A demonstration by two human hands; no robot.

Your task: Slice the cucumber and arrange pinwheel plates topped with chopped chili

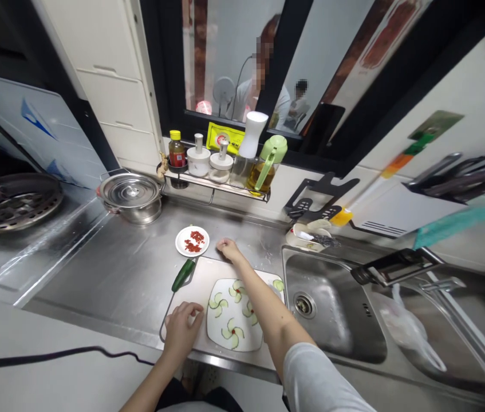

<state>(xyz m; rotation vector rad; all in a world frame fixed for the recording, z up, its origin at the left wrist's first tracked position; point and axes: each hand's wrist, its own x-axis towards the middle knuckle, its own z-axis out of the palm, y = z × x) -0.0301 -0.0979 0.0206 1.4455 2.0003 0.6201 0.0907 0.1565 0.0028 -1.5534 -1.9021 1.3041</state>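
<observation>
My left hand [182,328] rests with curled fingers on the near left part of a pale cutting board [194,280], beside a white square plate [233,337] that carries several cucumber-slice flowers. My right hand [228,249] reaches across the plate to the board's far edge, fingers pinched together close to a small white dish of chopped red chilli [192,240]. What the fingers hold, if anything, is too small to see. A piece of green cucumber [183,274] lies at the board's far left corner, and a single cucumber slice [278,284] lies at its right edge.
A steel sink [332,309] lies right of the board, a faucet [392,269] above it. A lidded steel pot [130,196] stands far left, with a rack of condiment bottles [225,166] behind. A stove burner [6,203] is at far left. A black cable [53,356] runs along the counter's front.
</observation>
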